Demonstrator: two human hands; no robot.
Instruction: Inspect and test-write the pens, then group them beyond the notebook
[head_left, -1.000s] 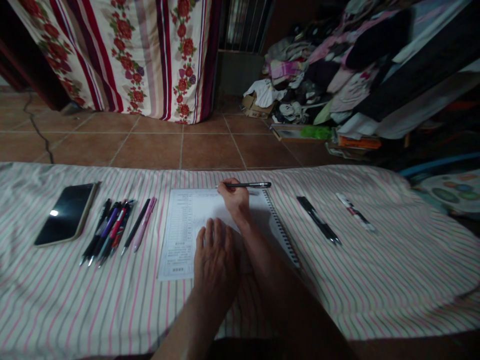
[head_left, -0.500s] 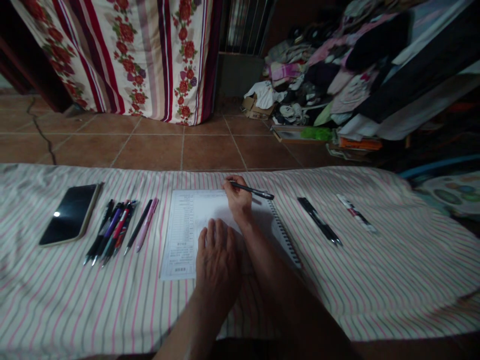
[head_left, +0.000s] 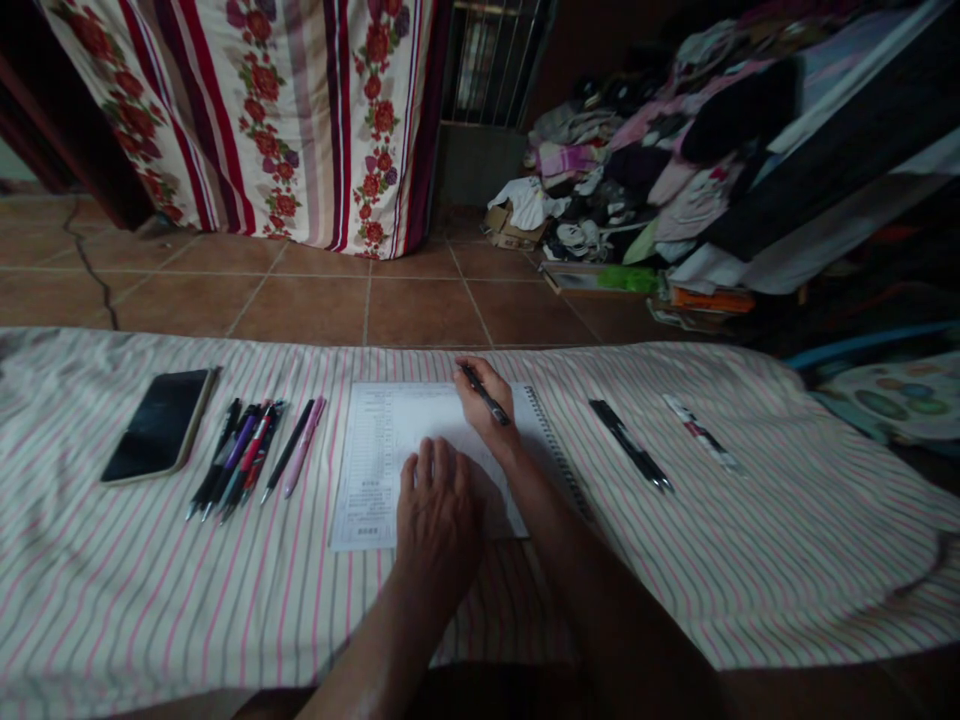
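Observation:
A spiral notebook (head_left: 517, 510) with printed text down its left side lies on the striped cloth (head_left: 255, 600). Flat on the page rests my left hand (head_left: 437, 505), its fingers stretched out. My right hand (head_left: 485, 400) is closed around a black pen (head_left: 486, 396) near the top edge of the page. The pen slants up over the back of the hand; its tip is largely hidden by the fingers. Left of the notebook lie a pink pen (head_left: 304, 447) and a slim black pen (head_left: 288, 452) side by side.
A phone (head_left: 159, 425) and a bunch of several pens (head_left: 237, 460) lie at the left. To the right are a pair of black pens (head_left: 631, 445) and a white patterned pen (head_left: 701, 433). Beyond the cloth are a tiled floor, a curtain (head_left: 315, 120) and heaped clothes (head_left: 600, 170).
My right hand has shifted slightly right, and the pen in it has turned from lying nearly level to slanting back along the hand. My left hand stays on the page. The view has shifted a little.

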